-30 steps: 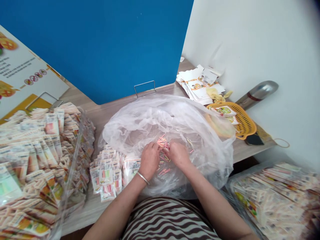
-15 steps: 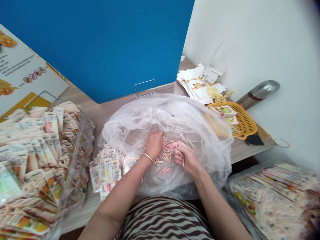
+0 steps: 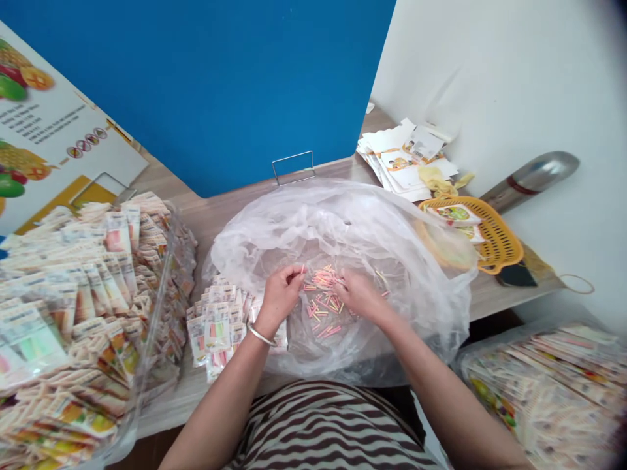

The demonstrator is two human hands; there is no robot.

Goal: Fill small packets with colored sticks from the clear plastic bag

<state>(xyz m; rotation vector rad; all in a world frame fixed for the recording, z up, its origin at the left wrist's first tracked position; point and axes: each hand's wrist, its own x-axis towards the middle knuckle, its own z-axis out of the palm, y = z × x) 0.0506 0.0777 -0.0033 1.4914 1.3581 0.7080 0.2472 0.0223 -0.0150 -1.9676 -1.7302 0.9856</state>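
Observation:
Both my hands reach into a big clear plastic bag (image 3: 392,215) spread on the table. A loose heap of small pink, yellow and green sticks (image 3: 324,303) lies inside it. My left hand (image 3: 279,294), with a bangle on the wrist, pinches a few pink sticks between its fingertips. My right hand (image 3: 360,294) rests palm down on the right side of the heap, fingers curled over the sticks. A small pile of filled printed packets (image 3: 218,326) lies just left of the bag.
A clear bin heaped with printed packets (image 3: 73,307) fills the left. More packets in plastic (image 3: 553,385) lie lower right. A yellow basket (image 3: 494,235), flat printed cards (image 3: 406,160) and a metal flask (image 3: 531,176) sit at the right. A blue divider (image 3: 220,85) stands behind.
My left hand has drawn back toward me and now pinches sticks at the heap's left edge. My right hand has turned palm down onto the heap. The view has shifted slightly.

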